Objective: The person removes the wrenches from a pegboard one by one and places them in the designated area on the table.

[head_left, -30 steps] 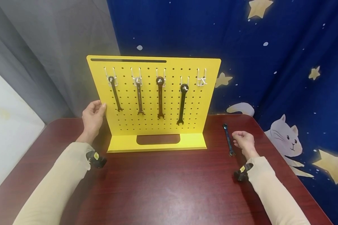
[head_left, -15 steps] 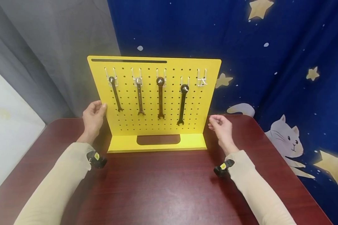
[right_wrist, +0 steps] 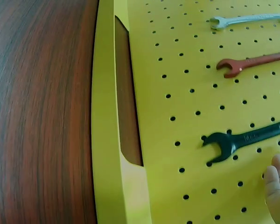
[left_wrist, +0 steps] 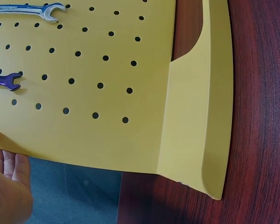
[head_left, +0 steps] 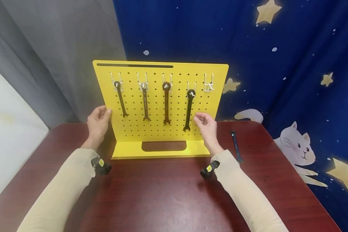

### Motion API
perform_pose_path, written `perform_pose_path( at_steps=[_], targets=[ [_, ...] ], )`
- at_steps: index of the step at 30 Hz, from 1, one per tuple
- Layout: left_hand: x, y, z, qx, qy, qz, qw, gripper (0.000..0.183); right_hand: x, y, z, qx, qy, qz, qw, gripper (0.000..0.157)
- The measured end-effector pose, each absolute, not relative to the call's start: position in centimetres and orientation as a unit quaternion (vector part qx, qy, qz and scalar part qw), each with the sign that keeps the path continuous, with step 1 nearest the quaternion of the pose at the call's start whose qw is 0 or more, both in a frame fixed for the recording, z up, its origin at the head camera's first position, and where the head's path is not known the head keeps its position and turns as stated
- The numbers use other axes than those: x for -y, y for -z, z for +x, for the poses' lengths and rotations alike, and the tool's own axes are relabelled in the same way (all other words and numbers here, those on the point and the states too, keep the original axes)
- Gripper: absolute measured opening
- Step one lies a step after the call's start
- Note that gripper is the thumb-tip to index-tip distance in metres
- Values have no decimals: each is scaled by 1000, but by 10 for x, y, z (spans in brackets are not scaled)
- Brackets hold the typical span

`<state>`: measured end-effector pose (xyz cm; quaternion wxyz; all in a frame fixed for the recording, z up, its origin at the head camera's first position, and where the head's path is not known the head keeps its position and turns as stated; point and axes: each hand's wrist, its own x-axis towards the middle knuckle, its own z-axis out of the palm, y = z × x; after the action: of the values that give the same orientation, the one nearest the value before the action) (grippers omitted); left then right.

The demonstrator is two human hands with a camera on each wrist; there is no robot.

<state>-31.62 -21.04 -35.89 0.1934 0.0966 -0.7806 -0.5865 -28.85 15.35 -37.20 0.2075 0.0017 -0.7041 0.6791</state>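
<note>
A yellow pegboard (head_left: 130, 146) stands on the table with several wrenches hung from its hooks. My left hand (head_left: 98, 124) grips the board's left edge, thumb in front and fingers behind; the left wrist view shows those fingers (left_wrist: 21, 168) at the edge. In front of the board's right part is my right hand (head_left: 207, 129), holding nothing, its loosely bent fingers just right of a black wrench (head_left: 189, 111). That wrench's open end (right_wrist: 221, 144) shows in the right wrist view. Further left hang a reddish wrench (head_left: 166, 104), a silver wrench (head_left: 145, 104) and a small purple wrench (head_left: 122, 101).
A blue wrench (head_left: 236, 146) lies on the dark red table (head_left: 162, 193), right of the board. One white hook (head_left: 208, 86) at the board's upper right bears no tool. Behind the table hang a grey curtain (head_left: 63, 38) and a blue starry curtain (head_left: 185, 29).
My right hand has moved left, from beside the blue wrench past the board's right edge to beside the black wrench. My left hand stays on the board's edge.
</note>
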Motion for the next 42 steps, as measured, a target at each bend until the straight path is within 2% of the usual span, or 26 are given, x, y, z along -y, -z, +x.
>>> perform_pose_path(
  at_steps=[12, 29, 42],
  targets=[
    [211, 361, -318, 788, 577, 95, 194, 45, -137, 373, -294, 700, -688, 0, 193, 26],
    [212, 362, -318, 786, 580, 99, 189, 44, -127, 373, -296, 693, -696, -10, 187, 18],
    [212, 362, -317, 790, 576, 98, 187, 45, -139, 372, -293, 683, -717, -3, 139, 20]
  ],
)
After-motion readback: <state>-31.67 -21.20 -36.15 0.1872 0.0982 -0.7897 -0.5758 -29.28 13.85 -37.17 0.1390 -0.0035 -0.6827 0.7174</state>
